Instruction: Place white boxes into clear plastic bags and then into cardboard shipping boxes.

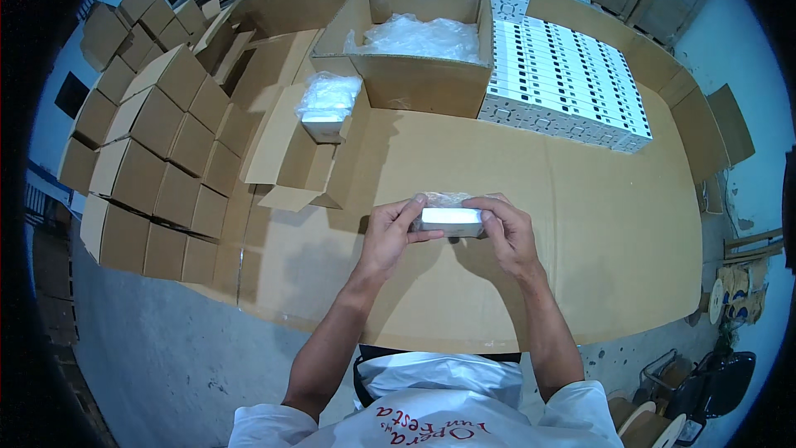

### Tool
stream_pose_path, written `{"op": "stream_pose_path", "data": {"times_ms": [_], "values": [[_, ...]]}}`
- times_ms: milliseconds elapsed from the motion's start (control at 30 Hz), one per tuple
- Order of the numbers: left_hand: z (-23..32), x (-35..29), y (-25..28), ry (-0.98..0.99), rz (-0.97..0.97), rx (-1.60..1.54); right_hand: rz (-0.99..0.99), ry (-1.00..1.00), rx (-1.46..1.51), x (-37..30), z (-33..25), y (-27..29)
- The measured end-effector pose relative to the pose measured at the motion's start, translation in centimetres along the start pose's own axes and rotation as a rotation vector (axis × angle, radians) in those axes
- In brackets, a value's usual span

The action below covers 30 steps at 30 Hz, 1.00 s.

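Observation:
Above the near middle of the cardboard-covered table, a small white box [452, 220] with clear plastic wrap [446, 199] around its far side is held between both hands. My left hand [386, 236] grips its left end, thumb on top and fingers below. At the right end, my right hand [511, 236] is closed on the box and wrap, thumb toward the front. Farther left, an open long brown carton [303, 170] contains a white box [323, 129] with clear wrap [329, 95] at its far end.
A large open carton [427, 83] at the back holds clear plastic bags [423, 36]. To its right stand tight rows of small white boxes [568, 83]. Brown cartons [166, 166] are stacked along the left. A cardboard rim [696, 129] bounds the table's right side.

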<state>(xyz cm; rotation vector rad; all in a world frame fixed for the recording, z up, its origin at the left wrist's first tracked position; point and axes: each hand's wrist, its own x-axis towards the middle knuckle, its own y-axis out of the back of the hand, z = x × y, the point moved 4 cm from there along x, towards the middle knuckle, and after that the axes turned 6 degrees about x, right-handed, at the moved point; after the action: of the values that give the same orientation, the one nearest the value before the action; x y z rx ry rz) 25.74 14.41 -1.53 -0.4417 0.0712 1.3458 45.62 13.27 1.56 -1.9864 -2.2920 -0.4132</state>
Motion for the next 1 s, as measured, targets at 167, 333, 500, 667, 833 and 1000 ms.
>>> {"op": "stream_pose_path", "data": {"times_ms": [167,333,500,667,833,1000], "values": [[0.2,-0.1,-0.9,-0.068,0.062,-0.04,-0.039,0.214,-0.232,0.2,-1.5,0.2],[-0.4,0.4,-0.9,-0.152,-0.061,-0.012,-0.098,0.002,-0.415,0.3,-2.1,1.3],[-0.4,0.8,-1.4,-0.217,-0.165,0.278,-0.236,-0.078,-0.503,1.0,-3.7,1.6],[-0.3,1.3,1.1,-0.095,-0.205,0.291,-0.29,-0.111,-0.507,1.5,-4.5,-1.2],[0.6,1.4,3.9,-0.108,-0.213,0.265,-0.25,-0.07,-0.69,1.8,-5.5,-4.9],[-1.1,1.9,5.2,-0.258,-0.349,0.345,-0.221,-0.08,-0.626,1.9,-4.6,-5.4]]}}
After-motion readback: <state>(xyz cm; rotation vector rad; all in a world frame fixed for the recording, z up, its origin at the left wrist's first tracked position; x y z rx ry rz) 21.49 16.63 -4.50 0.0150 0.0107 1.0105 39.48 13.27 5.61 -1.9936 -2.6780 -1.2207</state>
